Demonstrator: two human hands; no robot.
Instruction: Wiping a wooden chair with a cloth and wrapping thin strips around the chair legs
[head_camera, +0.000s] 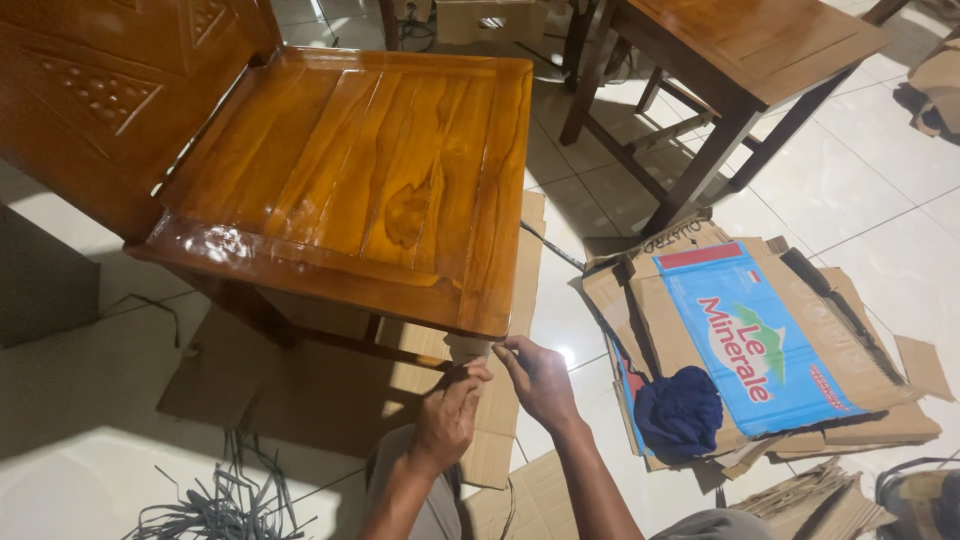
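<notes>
Crouching over the floor, a person has both hands at the front corner of a glossy wooden chair (350, 180), just under the edge of its seat. The left hand (447, 415) reaches up from below, its fingers (470, 378) curled and pressed against the underside of that corner, where a pale scrap of wrapping (468, 349) clings to the wood. The right hand (538, 380) meets it from the side, fingers (505, 350) pinched together on the same scrap right at the seat edge. Both sets of fingers are closed on the scrap, the two hands touching or nearly so.

Beneath the chair lies flat brown cardboard (300, 385), spread over the white tiled floor (870, 180). To the right of the chair, well clear of the hands, a flattened carton with a blue printed panel (745, 340) rests on the tiles, and a dark blue cloth (680, 410) sits bunched on its near corner. More torn cardboard (815, 500) lies near that carton. Left of the chair and close to the person, a tangle of grey plastic straps (225, 500) sprawls on the floor. Beyond the chair's far right corner stands a second piece of wooden furniture (740, 60) on dark legs.
</notes>
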